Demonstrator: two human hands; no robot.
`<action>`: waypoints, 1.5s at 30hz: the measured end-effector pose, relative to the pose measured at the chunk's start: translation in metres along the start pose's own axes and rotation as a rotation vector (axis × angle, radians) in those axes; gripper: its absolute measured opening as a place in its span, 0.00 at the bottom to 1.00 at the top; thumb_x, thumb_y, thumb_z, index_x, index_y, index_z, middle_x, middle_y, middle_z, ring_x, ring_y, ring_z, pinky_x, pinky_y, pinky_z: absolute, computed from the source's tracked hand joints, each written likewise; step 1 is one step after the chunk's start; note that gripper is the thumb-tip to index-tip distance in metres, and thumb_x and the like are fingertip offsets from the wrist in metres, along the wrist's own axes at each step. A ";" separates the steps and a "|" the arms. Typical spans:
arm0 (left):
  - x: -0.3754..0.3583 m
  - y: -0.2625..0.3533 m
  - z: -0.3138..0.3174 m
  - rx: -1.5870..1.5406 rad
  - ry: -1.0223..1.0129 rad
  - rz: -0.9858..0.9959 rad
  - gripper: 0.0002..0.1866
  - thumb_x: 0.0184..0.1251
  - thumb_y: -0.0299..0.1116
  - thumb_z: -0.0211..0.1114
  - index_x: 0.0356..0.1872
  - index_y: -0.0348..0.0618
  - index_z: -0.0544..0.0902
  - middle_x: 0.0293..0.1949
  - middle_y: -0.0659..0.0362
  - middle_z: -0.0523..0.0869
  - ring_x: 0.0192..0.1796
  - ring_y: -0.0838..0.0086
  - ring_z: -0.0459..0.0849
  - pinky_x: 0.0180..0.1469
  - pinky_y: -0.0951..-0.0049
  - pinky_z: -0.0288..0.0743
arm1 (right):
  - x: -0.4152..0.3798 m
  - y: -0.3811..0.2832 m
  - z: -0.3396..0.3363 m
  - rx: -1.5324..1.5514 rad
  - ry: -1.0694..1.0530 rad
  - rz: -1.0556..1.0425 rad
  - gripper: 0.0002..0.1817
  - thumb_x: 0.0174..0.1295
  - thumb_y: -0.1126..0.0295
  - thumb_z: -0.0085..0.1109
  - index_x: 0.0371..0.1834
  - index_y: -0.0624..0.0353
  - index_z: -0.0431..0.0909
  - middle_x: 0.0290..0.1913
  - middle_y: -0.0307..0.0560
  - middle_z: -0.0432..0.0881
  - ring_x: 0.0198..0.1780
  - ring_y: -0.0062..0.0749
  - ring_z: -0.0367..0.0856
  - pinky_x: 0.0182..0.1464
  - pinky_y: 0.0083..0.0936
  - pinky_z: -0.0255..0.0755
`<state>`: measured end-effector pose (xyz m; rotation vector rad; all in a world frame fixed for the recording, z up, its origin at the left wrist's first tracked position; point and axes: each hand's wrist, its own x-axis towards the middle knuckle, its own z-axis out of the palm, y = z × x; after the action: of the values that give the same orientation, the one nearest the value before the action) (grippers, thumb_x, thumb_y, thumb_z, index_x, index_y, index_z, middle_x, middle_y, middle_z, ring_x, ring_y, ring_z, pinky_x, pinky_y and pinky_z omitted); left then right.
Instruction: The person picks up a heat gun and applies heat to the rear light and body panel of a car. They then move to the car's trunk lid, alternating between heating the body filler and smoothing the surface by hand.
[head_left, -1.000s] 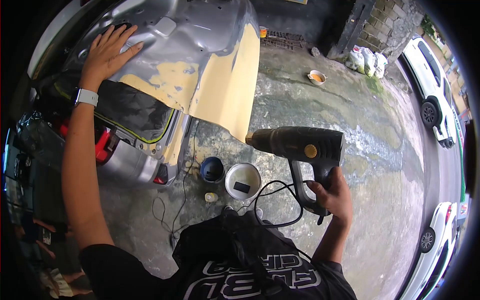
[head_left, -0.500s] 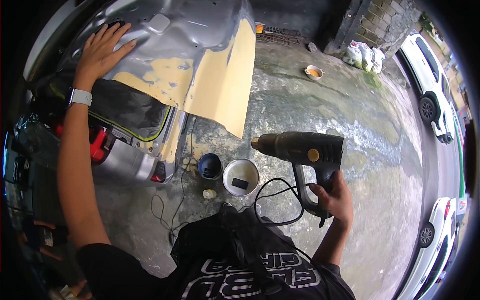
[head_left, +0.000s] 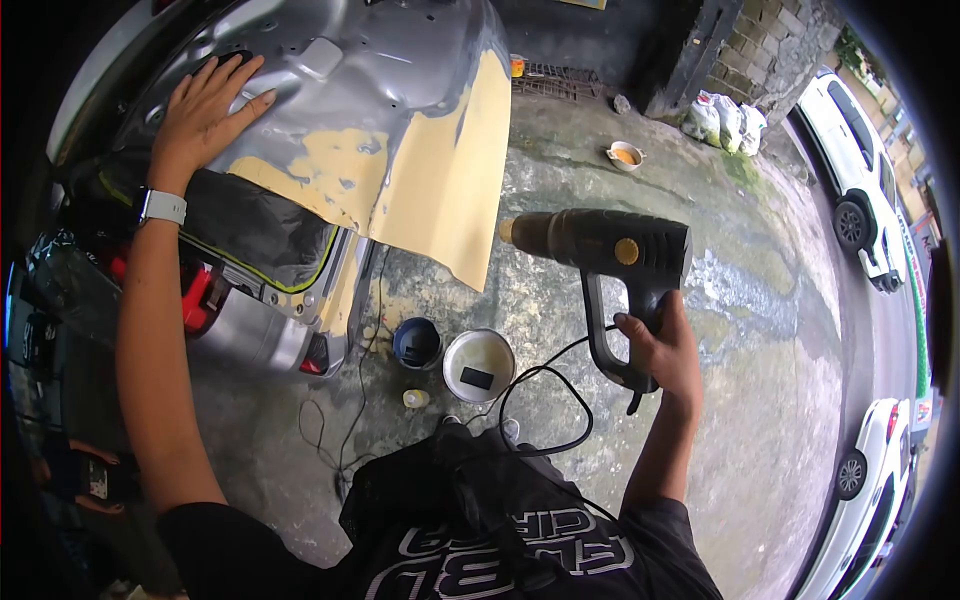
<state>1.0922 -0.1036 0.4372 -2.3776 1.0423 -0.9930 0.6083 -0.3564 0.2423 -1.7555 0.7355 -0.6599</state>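
Observation:
My left hand [head_left: 208,115] lies with spread fingers on the grey car panel [head_left: 400,50], over a dark spot at the upper left. My right hand [head_left: 663,345] is wrapped round the handle of a black heat gun [head_left: 605,245]. The gun's brass nozzle [head_left: 507,231] points left, a short way right of the panel's edge, which is coated in yellowish filler [head_left: 440,190]. A black cable [head_left: 580,438] loops down from the gun in front of my body.
On the concrete floor stand a white bucket [head_left: 478,343], a dark blue bucket [head_left: 417,329], a small bottle [head_left: 415,398] and an orange-filled bowl [head_left: 626,156]. Sacks [head_left: 727,122] lean by the wall. White cars [head_left: 855,150] stand at right. Another person's hands [head_left: 98,506] show at lower left.
My right hand and the heat gun have moved upward in view, and the cable loop has shifted. My left hand has stayed on the panel.

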 end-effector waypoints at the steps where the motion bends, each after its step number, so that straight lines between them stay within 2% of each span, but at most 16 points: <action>1: 0.000 -0.001 0.001 0.001 0.002 -0.003 0.37 0.72 0.68 0.48 0.78 0.64 0.65 0.79 0.57 0.64 0.82 0.59 0.55 0.81 0.53 0.44 | 0.008 -0.001 0.002 0.000 0.000 -0.004 0.22 0.62 0.73 0.70 0.55 0.62 0.70 0.39 0.35 0.72 0.40 0.18 0.68 0.42 0.17 0.66; 4: 0.000 -0.002 0.003 -0.024 0.019 -0.006 0.37 0.73 0.67 0.49 0.77 0.64 0.66 0.78 0.57 0.65 0.82 0.59 0.56 0.81 0.54 0.44 | 0.035 -0.003 0.012 0.084 0.039 -0.051 0.21 0.63 0.72 0.69 0.54 0.62 0.70 0.43 0.38 0.75 0.44 0.20 0.70 0.47 0.20 0.68; 7: -0.001 -0.001 0.002 -0.032 0.024 -0.008 0.36 0.72 0.67 0.50 0.77 0.64 0.66 0.78 0.57 0.65 0.81 0.59 0.56 0.81 0.55 0.44 | 0.060 -0.001 0.018 0.029 0.089 -0.123 0.21 0.63 0.72 0.69 0.54 0.61 0.70 0.43 0.37 0.75 0.43 0.20 0.70 0.47 0.20 0.68; 11: -0.003 -0.001 0.003 -0.029 0.046 -0.008 0.36 0.71 0.67 0.51 0.76 0.65 0.68 0.78 0.57 0.66 0.81 0.60 0.57 0.81 0.55 0.44 | 0.075 -0.010 0.021 0.002 0.126 -0.109 0.22 0.63 0.72 0.70 0.57 0.60 0.71 0.44 0.37 0.78 0.44 0.19 0.72 0.48 0.19 0.68; 12: -0.003 -0.001 0.004 -0.030 0.054 -0.005 0.37 0.71 0.67 0.51 0.76 0.65 0.68 0.78 0.57 0.66 0.81 0.61 0.57 0.81 0.56 0.44 | 0.080 -0.012 0.021 0.014 0.124 -0.126 0.24 0.62 0.70 0.72 0.56 0.62 0.69 0.42 0.39 0.79 0.42 0.19 0.73 0.46 0.18 0.69; 21: -0.006 0.000 0.002 -0.016 0.079 -0.010 0.36 0.70 0.68 0.53 0.76 0.67 0.68 0.77 0.58 0.67 0.81 0.62 0.58 0.81 0.57 0.45 | 0.089 -0.052 0.034 0.076 0.088 -0.256 0.26 0.64 0.69 0.72 0.61 0.61 0.69 0.42 0.37 0.79 0.42 0.19 0.73 0.46 0.18 0.69; 32: -0.006 0.000 0.004 -0.005 0.091 -0.029 0.37 0.70 0.69 0.52 0.76 0.66 0.69 0.77 0.58 0.68 0.80 0.62 0.60 0.81 0.56 0.45 | 0.058 -0.078 0.033 0.047 0.028 -0.307 0.29 0.61 0.67 0.75 0.61 0.62 0.69 0.38 0.38 0.78 0.39 0.19 0.73 0.43 0.18 0.69; 37: -0.006 0.001 0.007 -0.022 0.085 -0.045 0.37 0.70 0.69 0.52 0.75 0.66 0.69 0.77 0.59 0.68 0.80 0.62 0.60 0.81 0.56 0.46 | 0.033 -0.079 0.031 -0.051 0.005 -0.391 0.31 0.60 0.69 0.76 0.62 0.63 0.68 0.38 0.39 0.78 0.38 0.21 0.73 0.40 0.20 0.68; 38: -0.006 0.001 0.007 -0.019 0.084 -0.045 0.37 0.70 0.69 0.52 0.75 0.66 0.69 0.77 0.59 0.68 0.80 0.62 0.60 0.81 0.56 0.46 | 0.029 -0.078 0.026 -0.185 0.001 -0.338 0.32 0.59 0.70 0.76 0.63 0.63 0.68 0.38 0.39 0.78 0.38 0.21 0.73 0.40 0.20 0.69; 43: -0.005 0.001 0.009 0.008 0.087 -0.039 0.37 0.70 0.70 0.52 0.76 0.67 0.69 0.77 0.60 0.68 0.80 0.63 0.60 0.81 0.55 0.46 | 0.013 -0.092 0.033 -0.021 -0.125 -0.366 0.32 0.59 0.70 0.76 0.63 0.64 0.68 0.38 0.39 0.79 0.37 0.19 0.75 0.40 0.19 0.71; 45: -0.005 0.002 0.011 -0.004 0.130 -0.046 0.38 0.67 0.72 0.52 0.74 0.66 0.72 0.75 0.61 0.70 0.80 0.67 0.61 0.81 0.58 0.46 | 0.010 -0.096 0.038 0.037 -0.190 -0.368 0.33 0.59 0.72 0.76 0.64 0.64 0.68 0.38 0.39 0.80 0.38 0.19 0.77 0.41 0.19 0.72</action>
<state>1.0969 -0.1000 0.4262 -2.3772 1.0402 -1.1759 0.6582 -0.3179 0.3247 -1.9070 0.2688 -0.7323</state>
